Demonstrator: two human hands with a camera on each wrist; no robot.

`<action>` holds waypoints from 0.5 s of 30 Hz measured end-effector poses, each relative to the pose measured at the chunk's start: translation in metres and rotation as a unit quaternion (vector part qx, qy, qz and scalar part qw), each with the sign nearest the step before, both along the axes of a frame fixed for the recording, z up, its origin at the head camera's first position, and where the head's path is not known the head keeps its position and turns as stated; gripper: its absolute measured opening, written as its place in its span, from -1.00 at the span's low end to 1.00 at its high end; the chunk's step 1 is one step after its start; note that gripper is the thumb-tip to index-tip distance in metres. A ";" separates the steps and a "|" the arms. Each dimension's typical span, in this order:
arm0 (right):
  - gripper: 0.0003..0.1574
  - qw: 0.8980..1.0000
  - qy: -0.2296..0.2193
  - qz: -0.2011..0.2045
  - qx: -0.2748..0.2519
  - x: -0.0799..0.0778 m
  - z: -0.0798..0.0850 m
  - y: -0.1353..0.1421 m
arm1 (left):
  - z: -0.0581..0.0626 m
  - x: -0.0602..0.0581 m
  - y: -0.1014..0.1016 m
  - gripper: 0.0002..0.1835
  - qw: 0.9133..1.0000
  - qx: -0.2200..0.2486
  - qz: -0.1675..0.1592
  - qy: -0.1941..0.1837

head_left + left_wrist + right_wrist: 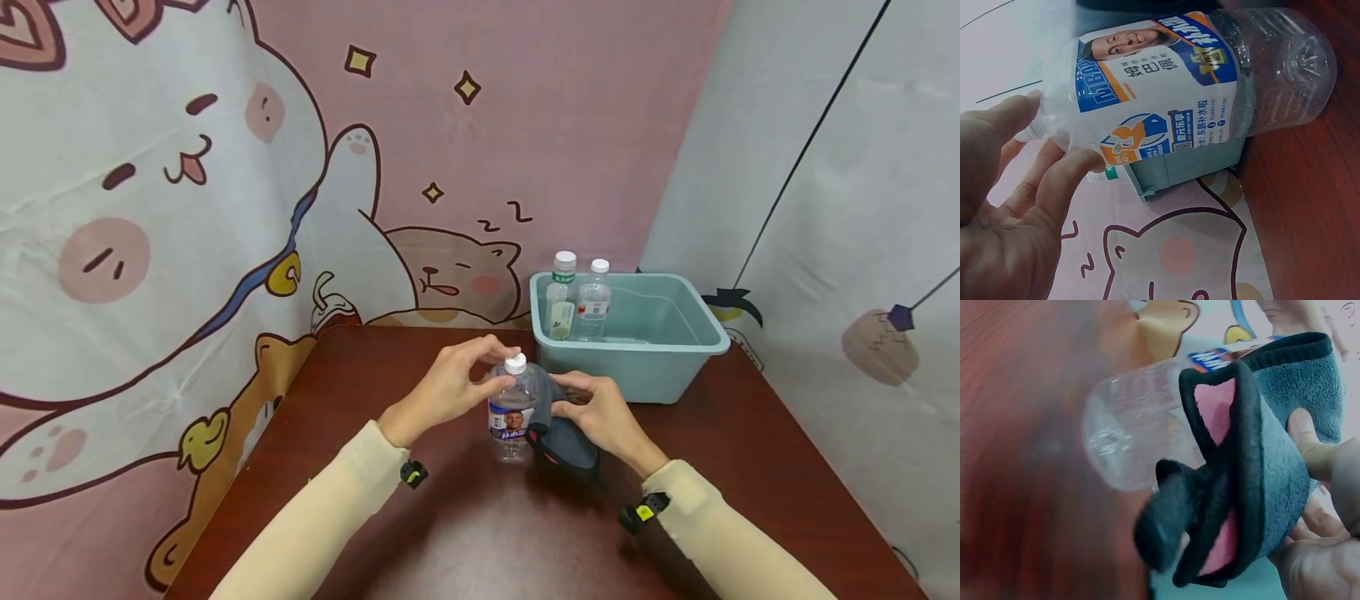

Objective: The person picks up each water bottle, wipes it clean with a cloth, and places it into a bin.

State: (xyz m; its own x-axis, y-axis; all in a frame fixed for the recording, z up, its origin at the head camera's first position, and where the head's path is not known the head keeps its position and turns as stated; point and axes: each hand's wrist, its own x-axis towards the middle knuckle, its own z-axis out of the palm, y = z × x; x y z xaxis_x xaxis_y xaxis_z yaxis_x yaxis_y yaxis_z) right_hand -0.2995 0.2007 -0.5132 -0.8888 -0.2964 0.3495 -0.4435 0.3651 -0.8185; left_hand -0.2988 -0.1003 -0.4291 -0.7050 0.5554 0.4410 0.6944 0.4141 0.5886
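Head cam up high, fwd + down over table; L/R wrist cams v close, sideways, same bottle in all

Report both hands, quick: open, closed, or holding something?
Left hand: closed, holding the clear bottle near its white cap.
Right hand: closed, holding the dark grey cloth.

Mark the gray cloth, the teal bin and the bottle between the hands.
Gray cloth [1275, 465]: right wrist view, fuzzy face.
Teal bin [656, 372]: head view, front wall.
Bottle [1179, 92]: left wrist view, label.

Forearms angled inward; left hand gripping, fingers curved; right hand pinching.
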 end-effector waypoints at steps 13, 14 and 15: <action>-0.48 0.997 0.072 -0.011 0.015 0.008 0.043 -0.012 | -0.001 0.001 0.002 -0.59 1.000 0.009 -0.002 0.006; -0.50 0.997 0.080 -0.012 0.015 0.008 0.045 -0.014 | -0.001 0.001 0.001 -0.60 1.000 0.008 -0.002 0.008; -0.50 0.996 0.087 -0.012 0.016 0.008 0.046 -0.016 | 0.000 0.001 0.002 -0.60 1.000 0.008 -0.002 0.011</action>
State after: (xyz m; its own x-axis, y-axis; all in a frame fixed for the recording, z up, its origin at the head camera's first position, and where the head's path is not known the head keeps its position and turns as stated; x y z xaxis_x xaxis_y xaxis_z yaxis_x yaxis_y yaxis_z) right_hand -0.2911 0.1849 -0.4668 -0.8226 -0.2886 0.4899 -0.5685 0.4025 -0.7175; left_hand -0.2981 -0.0988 -0.4294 -0.6928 0.5510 0.4652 0.7087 0.4013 0.5802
